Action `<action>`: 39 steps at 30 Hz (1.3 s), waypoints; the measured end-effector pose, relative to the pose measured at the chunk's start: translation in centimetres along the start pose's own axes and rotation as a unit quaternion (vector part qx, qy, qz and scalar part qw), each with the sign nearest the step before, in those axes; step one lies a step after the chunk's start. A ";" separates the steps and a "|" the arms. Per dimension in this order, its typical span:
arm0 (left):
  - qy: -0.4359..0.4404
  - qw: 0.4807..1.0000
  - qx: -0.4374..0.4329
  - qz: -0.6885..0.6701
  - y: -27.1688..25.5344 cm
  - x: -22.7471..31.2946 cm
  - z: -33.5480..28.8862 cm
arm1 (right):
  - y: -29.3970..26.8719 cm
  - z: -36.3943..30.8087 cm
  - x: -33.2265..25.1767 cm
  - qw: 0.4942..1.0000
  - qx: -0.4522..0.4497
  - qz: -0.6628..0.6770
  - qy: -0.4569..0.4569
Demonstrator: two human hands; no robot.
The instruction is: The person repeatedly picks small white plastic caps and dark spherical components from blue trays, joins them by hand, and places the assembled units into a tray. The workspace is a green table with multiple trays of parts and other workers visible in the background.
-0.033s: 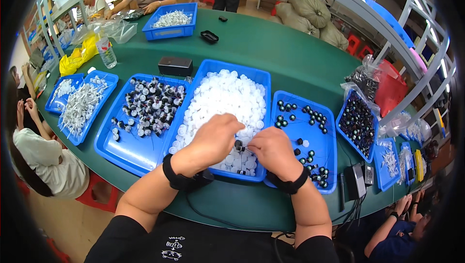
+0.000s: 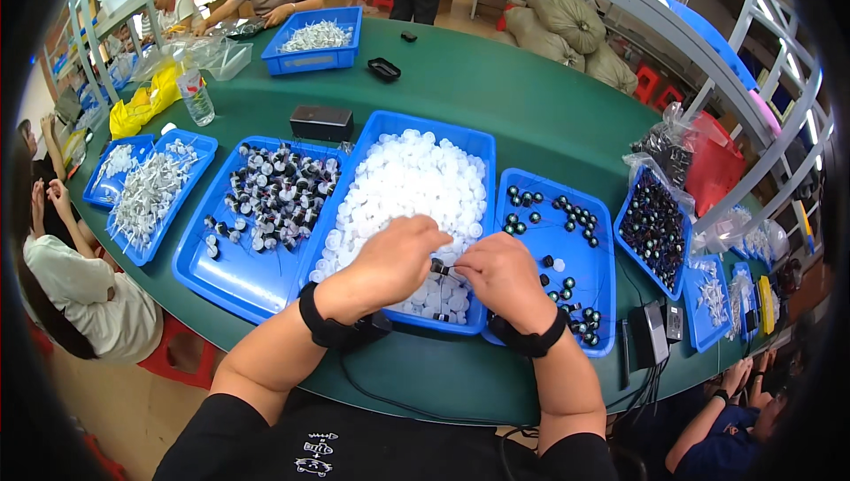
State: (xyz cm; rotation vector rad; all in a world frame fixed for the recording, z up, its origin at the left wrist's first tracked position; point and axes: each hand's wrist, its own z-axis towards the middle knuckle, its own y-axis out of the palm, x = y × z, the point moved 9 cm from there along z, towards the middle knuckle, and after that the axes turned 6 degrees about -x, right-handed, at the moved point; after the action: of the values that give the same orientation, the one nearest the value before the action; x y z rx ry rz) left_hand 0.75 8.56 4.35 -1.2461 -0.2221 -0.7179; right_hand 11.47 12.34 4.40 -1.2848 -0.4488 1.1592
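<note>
Both hands work close together over the near part of a blue tray (image 2: 490, 215) heaped with small white translucent plastic caps (image 2: 407, 171). Between them is a small black cylindrical part with thin wires (image 2: 437, 266). My left hand (image 2: 390, 259) is closed around it, its fingertips partly hidden behind the hand. At the part's right side, my right hand (image 2: 509, 277) pinches with thumb and forefinger, seemingly at a thin wire. To the right, another blue tray (image 2: 531, 304) holds black cylinders with shiny tops and wires (image 2: 575, 215). The left blue tray (image 2: 230, 282) holds black-and-white capped parts (image 2: 279, 184).
A black box (image 2: 320, 123) stands behind the trays, a water bottle (image 2: 196, 98) at far left. More blue trays of small parts line both sides. Black adapters (image 2: 651, 332) with cables sit at right. Metal shelf posts rise at right, and other people sit around the table.
My left hand has shifted slightly down, with the small black part still between both hands. My right hand has barely moved. The trays appear the same.
</note>
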 end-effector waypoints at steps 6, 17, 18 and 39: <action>-0.110 0.964 -0.102 -0.218 1.5 0.2 0.1 | -3.0 -0.4 0.0 0.992 0.093 0.081 0.006; -0.163 0.781 -0.074 -0.598 2.8 -0.2 0.6 | -5.3 -1.2 3.4 0.888 0.176 0.407 0.127; -0.163 0.761 -0.087 -0.622 3.2 0.1 0.5 | -4.8 -1.0 2.6 0.892 0.157 0.411 0.103; -0.072 0.974 -0.189 0.103 4.7 -1.7 -0.4 | -4.2 -1.5 1.4 0.860 0.159 0.475 0.100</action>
State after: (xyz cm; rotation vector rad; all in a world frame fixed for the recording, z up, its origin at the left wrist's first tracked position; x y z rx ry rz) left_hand 2.16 9.52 -0.35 -1.6607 -0.0731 -0.5030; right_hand 14.96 13.42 7.24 -1.3250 0.6070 1.7836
